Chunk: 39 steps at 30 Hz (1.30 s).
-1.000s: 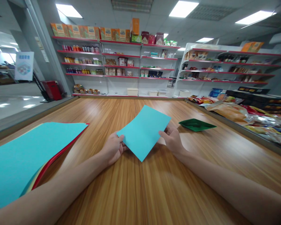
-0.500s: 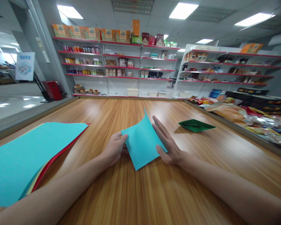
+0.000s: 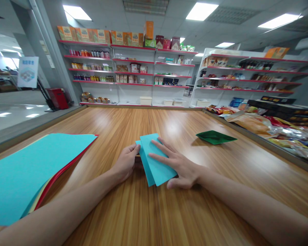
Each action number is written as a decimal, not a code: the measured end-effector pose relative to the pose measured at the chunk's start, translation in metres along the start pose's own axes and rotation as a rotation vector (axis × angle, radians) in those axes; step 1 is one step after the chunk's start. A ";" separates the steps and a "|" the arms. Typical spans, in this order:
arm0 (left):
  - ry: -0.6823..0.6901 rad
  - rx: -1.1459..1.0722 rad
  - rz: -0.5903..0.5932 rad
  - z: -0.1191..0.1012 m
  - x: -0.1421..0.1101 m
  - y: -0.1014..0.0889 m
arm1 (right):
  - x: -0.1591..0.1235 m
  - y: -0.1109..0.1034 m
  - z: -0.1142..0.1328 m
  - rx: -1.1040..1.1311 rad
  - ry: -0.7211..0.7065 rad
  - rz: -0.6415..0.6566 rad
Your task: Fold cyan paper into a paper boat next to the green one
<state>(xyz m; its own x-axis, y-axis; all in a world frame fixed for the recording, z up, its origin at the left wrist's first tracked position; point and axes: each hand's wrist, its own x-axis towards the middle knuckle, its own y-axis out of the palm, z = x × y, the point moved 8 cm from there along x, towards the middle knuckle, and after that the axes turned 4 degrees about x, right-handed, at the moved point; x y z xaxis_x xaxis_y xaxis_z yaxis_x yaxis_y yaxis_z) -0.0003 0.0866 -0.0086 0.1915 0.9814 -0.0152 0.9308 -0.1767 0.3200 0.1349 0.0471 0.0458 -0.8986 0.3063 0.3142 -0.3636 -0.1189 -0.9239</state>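
Orange boxes (image 3: 100,36) stand above bottles (image 3: 86,53) on white shelves (image 3: 129,94).

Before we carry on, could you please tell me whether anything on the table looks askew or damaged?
Nothing looks damaged. The paper stack at the left looks slightly askew, a red edge poking past its blue top sheet; the held sheet is folded with its edges unaligned.

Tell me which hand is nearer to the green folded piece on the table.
The right hand: it presses on the blue sheet, just nearer the camera and left of the green folded piece. The left hand pinches the sheet's left side, farther away.
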 end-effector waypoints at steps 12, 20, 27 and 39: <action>-0.032 0.623 0.126 0.005 0.002 0.006 | 0.001 -0.004 0.003 0.117 0.008 -0.059; 0.213 1.251 -0.128 -0.031 0.002 -0.021 | -0.001 0.010 -0.002 0.138 0.097 0.102; 0.455 1.676 0.188 -0.046 -0.010 0.007 | -0.004 0.007 -0.002 0.139 0.063 0.109; 0.212 1.804 0.656 -0.028 -0.044 0.038 | -0.004 0.006 -0.002 0.175 0.047 0.130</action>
<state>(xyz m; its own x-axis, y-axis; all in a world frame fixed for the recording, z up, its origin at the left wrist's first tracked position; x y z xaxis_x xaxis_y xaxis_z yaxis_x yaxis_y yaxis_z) 0.0181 0.0391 0.0309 0.6849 0.7072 -0.1756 -0.0592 -0.1861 -0.9807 0.1366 0.0470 0.0388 -0.9298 0.3212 0.1800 -0.2857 -0.3210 -0.9030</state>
